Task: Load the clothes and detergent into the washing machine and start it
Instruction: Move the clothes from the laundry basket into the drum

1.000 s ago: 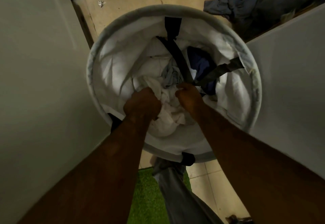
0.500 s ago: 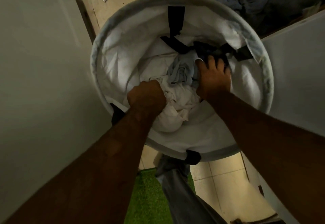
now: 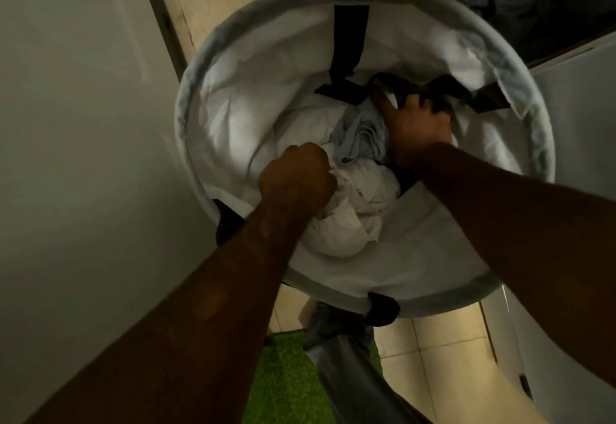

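Dim tiled floor point(image 3: 443, 337); I'd keep my left hand point(image 3: 296, 180) fisted on the white clothes point(image 3: 350, 217) mid-hamper point(image 3: 416, 287), my right hand point(image 3: 416, 123) clawing dark clothes point(image 3: 410, 85) by its far rim, then lift together.

head view, straight down, close over hamper point(image 3: 186, 117)

We see the clothes inside a round white hamper point(image 3: 213, 67), heaped at its bottom. A crumpled white garment point(image 3: 353, 210) lies nearest us, bunched in our left hand point(image 3: 296, 178), which is fisted on it. Beside it sits a pale blue-grey piece point(image 3: 361, 137), folded in ridges. Farther in lies dark cloth point(image 3: 433, 90), where our right hand point(image 3: 416, 127) presses with fingers curled into it.
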A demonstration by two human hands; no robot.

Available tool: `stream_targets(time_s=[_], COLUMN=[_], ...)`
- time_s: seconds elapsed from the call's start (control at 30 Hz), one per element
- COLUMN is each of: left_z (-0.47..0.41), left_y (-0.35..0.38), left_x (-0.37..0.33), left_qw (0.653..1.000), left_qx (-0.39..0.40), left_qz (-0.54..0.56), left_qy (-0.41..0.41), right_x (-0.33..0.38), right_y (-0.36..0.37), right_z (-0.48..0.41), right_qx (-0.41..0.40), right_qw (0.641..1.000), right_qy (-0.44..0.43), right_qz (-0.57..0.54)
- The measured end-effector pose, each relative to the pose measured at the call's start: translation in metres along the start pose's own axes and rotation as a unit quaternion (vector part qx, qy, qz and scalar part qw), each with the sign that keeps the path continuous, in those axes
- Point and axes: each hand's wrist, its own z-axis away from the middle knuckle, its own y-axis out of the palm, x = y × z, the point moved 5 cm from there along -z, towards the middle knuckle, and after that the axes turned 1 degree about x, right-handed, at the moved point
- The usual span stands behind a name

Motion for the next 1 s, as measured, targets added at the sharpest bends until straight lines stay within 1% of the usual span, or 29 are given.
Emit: stream_targets(time_s=[0.1,0.17,0.2,0.3,0.37,0.4,0.43,0.47,0.53,0.57,0.63,0.7,0.73,0.8,0.83,0.9,0.93,1.0], left_z=[0.005,0.011,0.015,0.028,0.04,0.045,0.051,0.057,0.073,0.082,0.103,0.127,0.141,0.173,0.191,0.229,0.249,0.29], left_y=[0.0,-0.002,-0.004,-0.013,-0.022,-0.029,-0.035,-0.042,-0.06,-0.071,-0.094,-0.118,-0.13,-0.153,-0.165,-0.193,-0.212,-0.256], left_x=[0.001,0.002,0.004,0.006,0.004,0.001,-0.002,-0.007,-0.015,-0.017,-0.021,-0.029,-0.034,-0.043,-0.046,-0.052,-0.053,-0.06], left_qw=[0.999,0.996,0.993,0.964,0.944,0.937,0.93,0.921,0.891,0.879,0.861,0.848,0.855,0.893,0.904,0.907,0.909,0.908], left_qx=[-0.005,-0.008,-0.007,-0.001,0.006,0.01,0.01,0.013,0.019,0.016,-0.002,-0.035,-0.053,-0.085,-0.11,-0.133,-0.148,-0.172], left_qz=[0.04,0.085,0.111,0.245,0.304,0.325,0.345,0.373,0.44,0.464,0.496,0.518,0.506,0.437,0.412,0.398,0.388,0.383], left_qy=[-0.011,-0.032,-0.048,-0.106,-0.13,-0.129,-0.123,-0.114,-0.108,-0.109,-0.114,-0.108,-0.098,-0.06,-0.044,-0.032,-0.034,-0.018], right_x=[-0.004,-0.004,-0.002,-0.001,0.002,0.004,0.005,0.006,0.006,0.006,0.008,0.015,0.02,0.028,0.032,0.037,0.039,0.042], right_y=[-0.006,-0.014,-0.019,-0.035,-0.046,-0.051,-0.056,-0.064,-0.08,-0.09,-0.107,-0.124,-0.136,-0.168,-0.187,-0.219,-0.24,-0.287], right_z=[0.002,0.009,0.018,0.057,0.083,0.095,0.105,0.116,0.14,0.155,0.184,0.207,0.219,0.248,0.266,0.3,0.319,0.352], right_qx=[0.01,0.01,-0.002,-0.052,-0.059,-0.047,-0.024,0.005,0.047,0.057,0.059,0.046,0.045,0.055,0.058,0.054,0.047,0.015], right_qw=[0.999,0.997,0.996,0.988,0.98,0.969,0.95,0.924,0.847,0.811,0.76,0.738,0.724,0.689,0.681,0.671,0.679,0.678], right_qy=[-0.016,-0.008,0.002,0.036,0.028,0.022,0.014,0.003,-0.007,0.001,0.022,0.044,0.041,0.035,0.031,0.018,0.012,0.005], right_qz=[-0.028,-0.071,-0.093,-0.144,-0.187,-0.24,-0.31,-0.383,-0.529,-0.583,-0.647,-0.672,-0.687,-0.722,-0.73,-0.739,-0.732,-0.735])
